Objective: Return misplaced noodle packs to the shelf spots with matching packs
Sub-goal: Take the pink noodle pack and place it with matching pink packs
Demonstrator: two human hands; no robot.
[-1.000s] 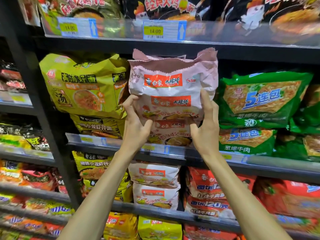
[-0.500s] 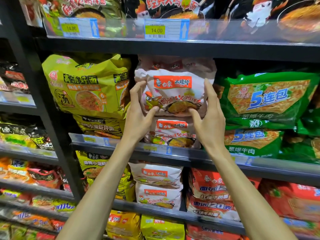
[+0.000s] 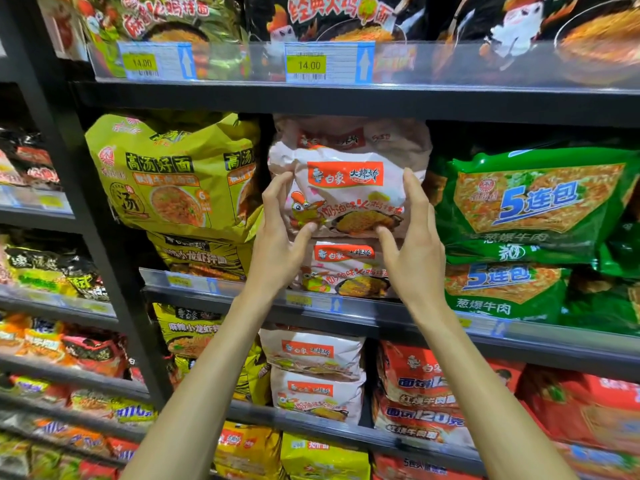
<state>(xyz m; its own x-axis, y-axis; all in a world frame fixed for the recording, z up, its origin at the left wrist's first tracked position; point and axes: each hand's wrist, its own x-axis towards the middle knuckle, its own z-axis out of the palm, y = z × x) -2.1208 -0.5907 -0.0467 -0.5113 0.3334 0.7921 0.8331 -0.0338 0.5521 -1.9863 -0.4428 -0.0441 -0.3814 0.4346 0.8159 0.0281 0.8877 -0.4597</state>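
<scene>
Centre of frame, middle shelf (image 3: 346,308): pink-and-white noodle pack (image 3: 349,188), orange brand label facing out, lying on top of a matching pink-and-white pack (image 3: 346,268) in the same slot. A further pack of the same design shows behind it, up near the shelf above.

Left hand (image 3: 277,237): at the top pack's left edge, fingers spread and gently curved, thumb tip touching the pack's lower front. Loose contact, not a closed grip.

Right hand (image 3: 414,244): at the pack's right edge, mirror pose, fingers extended upward along the side, thumb tip pressed to the lower front. Whether the fingers behind the pack touch it cannot be told.

Both forearms rise from the lower centre of the frame.

Left of centre, same shelf: yellow-green noodle packs (image 3: 173,174), one large bag leaning over a smaller dark-printed one, just beside the pink stack.

Right of centre, same shelf: green packs (image 3: 533,202) with blue lettering, stacked two high, just beside the pink stack.

Top of frame, upper shelf: black and green-printed packs behind a clear rail carrying two yellow price tags (image 3: 306,65) reading 14.00.

Below centre, lower shelf: two more pink-and-white packs (image 3: 311,372) stacked, with red packs (image 3: 419,403) to their right and yellow packs to their left.

Far left of frame: a separate shelf bay with assorted dark and multicoloured packs, blurred.
</scene>
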